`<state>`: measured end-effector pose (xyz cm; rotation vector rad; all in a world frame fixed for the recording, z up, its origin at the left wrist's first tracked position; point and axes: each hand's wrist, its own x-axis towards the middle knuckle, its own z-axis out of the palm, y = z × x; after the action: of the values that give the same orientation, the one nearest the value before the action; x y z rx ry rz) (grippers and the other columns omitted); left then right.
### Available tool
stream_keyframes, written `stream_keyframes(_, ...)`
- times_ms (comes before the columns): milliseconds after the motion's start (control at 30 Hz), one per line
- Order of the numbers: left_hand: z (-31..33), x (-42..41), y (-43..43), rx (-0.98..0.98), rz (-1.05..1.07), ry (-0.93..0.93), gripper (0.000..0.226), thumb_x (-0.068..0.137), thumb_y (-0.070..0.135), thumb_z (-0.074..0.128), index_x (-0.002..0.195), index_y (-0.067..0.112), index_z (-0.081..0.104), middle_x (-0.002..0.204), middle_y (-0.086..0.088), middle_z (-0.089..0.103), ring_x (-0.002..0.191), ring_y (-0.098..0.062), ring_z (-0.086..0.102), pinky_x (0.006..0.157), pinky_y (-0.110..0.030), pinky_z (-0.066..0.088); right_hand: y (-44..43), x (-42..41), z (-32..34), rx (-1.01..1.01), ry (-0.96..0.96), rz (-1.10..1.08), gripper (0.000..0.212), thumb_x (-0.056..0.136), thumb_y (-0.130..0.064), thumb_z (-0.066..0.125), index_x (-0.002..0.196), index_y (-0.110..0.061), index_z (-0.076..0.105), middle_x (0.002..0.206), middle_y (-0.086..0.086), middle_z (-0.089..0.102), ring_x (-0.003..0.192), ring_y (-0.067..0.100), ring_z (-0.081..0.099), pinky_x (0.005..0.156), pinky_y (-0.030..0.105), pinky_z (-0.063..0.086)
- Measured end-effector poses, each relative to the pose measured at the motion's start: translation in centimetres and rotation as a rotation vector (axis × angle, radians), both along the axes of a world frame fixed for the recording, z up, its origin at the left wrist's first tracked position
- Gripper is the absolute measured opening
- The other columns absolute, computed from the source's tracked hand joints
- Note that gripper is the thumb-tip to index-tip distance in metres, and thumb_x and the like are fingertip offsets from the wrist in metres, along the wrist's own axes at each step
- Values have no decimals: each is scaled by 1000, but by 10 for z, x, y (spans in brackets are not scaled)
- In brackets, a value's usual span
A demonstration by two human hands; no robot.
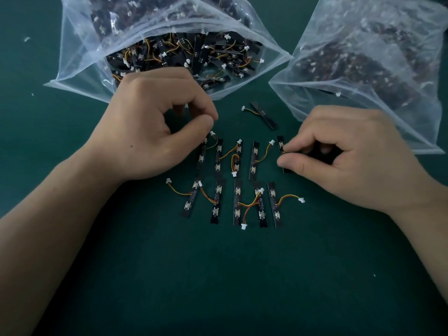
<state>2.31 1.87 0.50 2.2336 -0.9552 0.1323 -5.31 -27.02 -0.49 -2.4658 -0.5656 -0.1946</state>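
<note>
Covering the bench: a green mat [218, 287], with everything else lying on it.
Open bag: the open bag [77, 69] lies beyond the left hand, its mouth toward the person, packed with black strips and tangled wires.
Second bag: a second bag [363, 57] lies at far right, its near edge just beyond the right hand.
Left hand: the left hand [145, 127] is curled, with thumb and forefinger pressed together right above the white connector [212, 133] of the leftmost strip [201, 156]. Whether they have its wire I cannot tell.
Right hand: the right hand [351, 156] is curled too, thumb and forefinger pinching the end strip [281, 143], which sits low at the right end of the upper row.
Rows: the upper row [253, 157] and lower row [237, 202] lie button side up, roughly parallel.
Stray strip: a stray strip [264, 115] lies alone and angled between the bags.
Risk, snagging: the wires loop across neighbouring strips, so sliding one strip could drag the next out of line.
Risk, sweeping: the heel of the right hand is near the lower row and could knock its outermost strip askew.
</note>
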Motion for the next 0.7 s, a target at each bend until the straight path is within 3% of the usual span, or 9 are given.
stream_keyframes(200, 0, 0, 0, -6, 0, -1, 11, 93, 9, 68, 90, 9, 78, 90, 2, 67, 81, -10, 64, 75, -31, 50, -1, -3, 1, -1, 69, 12, 5, 89, -21, 72, 89, -23, 77, 86, -14, 66, 80, 12, 65, 66, 31, 49)
stream_keyframes(700, -2, 2, 0, -6, -9, 15, 10, 93, 10, 69, 91, 9, 78, 90, -1, 68, 81, -16, 66, 72, -34, 49, 9, -4, 1, -17, 45, -76, 13, 89, -37, 74, 81, -28, 72, 79, -16, 63, 75, 12, 63, 62, 41, 51)
